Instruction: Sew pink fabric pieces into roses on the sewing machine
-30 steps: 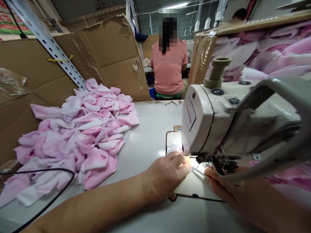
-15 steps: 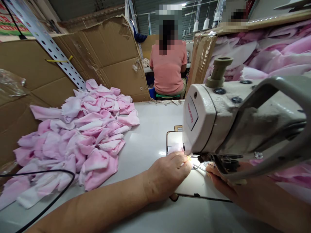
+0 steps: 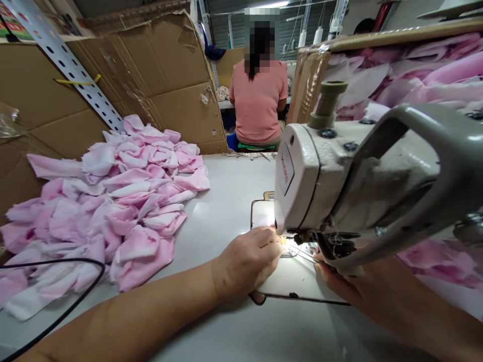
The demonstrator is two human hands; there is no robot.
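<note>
My left hand [image 3: 247, 264] rests on the white machine table [image 3: 222, 211], its fingertips pinching a small yellowish bit, perhaps thread [image 3: 282, 242], close to the needle area. Under the cream sewing machine head [image 3: 313, 186], my right hand [image 3: 339, 284] holds a slim metal tool [image 3: 302, 253], whose tip points toward the presser foot [image 3: 332, 245]. The fingers and machine head partly hide the work under the lit needle. A large heap of pink-and-white fabric pieces [image 3: 109, 201] lies to the left of my left arm.
Cardboard sheets [image 3: 151, 75] and a perforated steel upright [image 3: 64, 65] stand behind the heap. A black cable [image 3: 56, 264] lies across the table's left. Printed pink fabric [image 3: 396, 75] fills the right side. A seated co-worker [image 3: 258, 103] faces away beyond the table.
The whole scene has shifted slightly left and up in view as my head moved. Both hands stay at the needle area, with no visible change in what they hold.
</note>
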